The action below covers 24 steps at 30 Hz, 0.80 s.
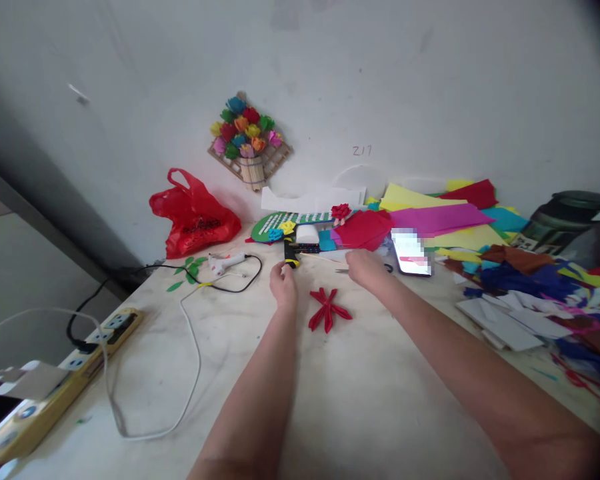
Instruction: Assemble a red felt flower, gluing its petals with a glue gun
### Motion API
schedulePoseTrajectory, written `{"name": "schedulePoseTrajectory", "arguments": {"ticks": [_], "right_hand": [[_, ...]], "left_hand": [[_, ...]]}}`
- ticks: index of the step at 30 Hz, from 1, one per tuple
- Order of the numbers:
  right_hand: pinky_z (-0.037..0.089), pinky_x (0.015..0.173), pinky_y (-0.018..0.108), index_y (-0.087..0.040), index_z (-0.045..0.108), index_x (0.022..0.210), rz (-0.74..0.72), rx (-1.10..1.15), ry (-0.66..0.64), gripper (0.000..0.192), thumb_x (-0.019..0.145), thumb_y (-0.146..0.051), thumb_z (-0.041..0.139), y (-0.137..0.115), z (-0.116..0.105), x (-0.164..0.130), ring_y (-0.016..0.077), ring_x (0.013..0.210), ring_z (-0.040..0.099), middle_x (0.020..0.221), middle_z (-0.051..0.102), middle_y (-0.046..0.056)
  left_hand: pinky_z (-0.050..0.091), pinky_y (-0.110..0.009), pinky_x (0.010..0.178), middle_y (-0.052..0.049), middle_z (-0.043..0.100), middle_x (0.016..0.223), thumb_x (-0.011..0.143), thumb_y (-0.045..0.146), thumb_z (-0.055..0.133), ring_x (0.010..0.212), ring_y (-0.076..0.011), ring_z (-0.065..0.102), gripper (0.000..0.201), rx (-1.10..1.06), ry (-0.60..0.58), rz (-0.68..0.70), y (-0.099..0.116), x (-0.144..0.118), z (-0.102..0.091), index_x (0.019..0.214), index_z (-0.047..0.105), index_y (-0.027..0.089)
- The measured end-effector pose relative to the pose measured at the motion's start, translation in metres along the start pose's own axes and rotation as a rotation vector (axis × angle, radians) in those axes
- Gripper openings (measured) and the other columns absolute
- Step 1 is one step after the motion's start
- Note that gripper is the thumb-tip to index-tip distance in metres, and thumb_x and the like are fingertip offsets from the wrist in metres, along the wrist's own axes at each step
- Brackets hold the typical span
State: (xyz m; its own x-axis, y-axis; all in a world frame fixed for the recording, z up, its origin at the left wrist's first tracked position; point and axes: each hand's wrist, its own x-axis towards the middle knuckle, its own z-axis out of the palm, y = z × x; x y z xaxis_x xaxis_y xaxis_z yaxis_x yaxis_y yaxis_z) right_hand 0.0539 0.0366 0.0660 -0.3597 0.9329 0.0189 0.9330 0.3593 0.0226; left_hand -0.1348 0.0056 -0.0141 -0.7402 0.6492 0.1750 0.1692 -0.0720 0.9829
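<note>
1. The black-and-yellow tool [291,251] sits just beyond your left grip [283,287], touching it; I can't tell whether you're clasping it.
2. Your right grip [364,268]: can't tell either.
3. The tool looks light, stiff: take its middle.

1 red star [326,310], 1 ph. [413,265], 1 pwr strip [87,364]

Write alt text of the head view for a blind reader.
A person's left hand is at a black-and-yellow tool and the right hand at scissors, over a pale table. A red star-shaped piece lies nearer the camera; around are a white glue gun, a phone, coloured paper and a red bag.
</note>
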Motion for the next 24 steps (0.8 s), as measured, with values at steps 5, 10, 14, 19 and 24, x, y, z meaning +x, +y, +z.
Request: {"name": "schedulePoseTrajectory", "arguments": {"ticks": [5,10,14,19,24], "right_hand": [[0.047,0.074,0.032,-0.015,0.070,0.097,0.062,-0.008,-0.173,0.030,0.077,-0.008,0.049,0.028,0.000,-0.041,0.0280,0.099,0.065,0.105,0.069,0.016],[0.047,0.074,0.036,-0.015,0.070,0.099,0.043,-0.024,-0.247,0.031,0.078,-0.011,0.047,0.033,0.003,-0.060,0.0304,0.101,0.064,0.105,0.069,0.016],[0.047,0.075,0.036,-0.015,0.069,0.100,0.051,-0.002,-0.178,0.031,0.078,-0.015,0.048,0.024,0.002,-0.062,0.0303,0.102,0.063,0.110,0.068,0.017],[0.046,0.075,0.033,-0.014,0.068,0.100,-0.017,0.037,0.046,0.030,0.080,-0.016,0.045,0.001,0.005,-0.064,0.0278,0.102,0.062,0.110,0.067,0.016],[0.046,0.074,0.032,-0.018,0.068,0.099,-0.032,0.103,0.026,0.029,0.081,-0.018,0.045,-0.020,0.014,-0.061,0.0253,0.096,0.065,0.100,0.070,0.012]], "left_hand": [[0.041,-0.031,0.093,-0.008,0.062,0.112,0.081,0.030,0.053,0.109,-0.0206,0.056,0.036,-0.077,-0.163,-0.040,0.000,0.004,0.007,0.115,0.056,0.019],[0.043,-0.030,0.092,-0.011,0.054,0.130,0.082,0.031,0.053,0.117,-0.0200,0.053,0.037,-0.211,-0.294,-0.071,0.000,-0.003,0.018,0.118,0.054,0.019],[0.047,-0.030,0.085,-0.011,0.062,0.117,0.082,0.034,0.053,0.104,-0.0192,0.060,0.032,-0.207,-0.293,-0.079,0.011,-0.007,0.015,0.110,0.058,0.018],[0.048,-0.026,0.061,-0.010,0.069,0.088,0.080,0.038,0.053,0.070,-0.0166,0.065,0.029,-0.037,-0.424,-0.162,0.031,-0.007,0.007,0.095,0.060,0.014],[0.047,-0.026,0.063,-0.008,0.071,0.079,0.075,0.035,0.060,0.070,-0.0183,0.066,0.025,0.463,-0.644,-0.079,0.040,-0.010,0.009,0.092,0.064,0.016]]}}
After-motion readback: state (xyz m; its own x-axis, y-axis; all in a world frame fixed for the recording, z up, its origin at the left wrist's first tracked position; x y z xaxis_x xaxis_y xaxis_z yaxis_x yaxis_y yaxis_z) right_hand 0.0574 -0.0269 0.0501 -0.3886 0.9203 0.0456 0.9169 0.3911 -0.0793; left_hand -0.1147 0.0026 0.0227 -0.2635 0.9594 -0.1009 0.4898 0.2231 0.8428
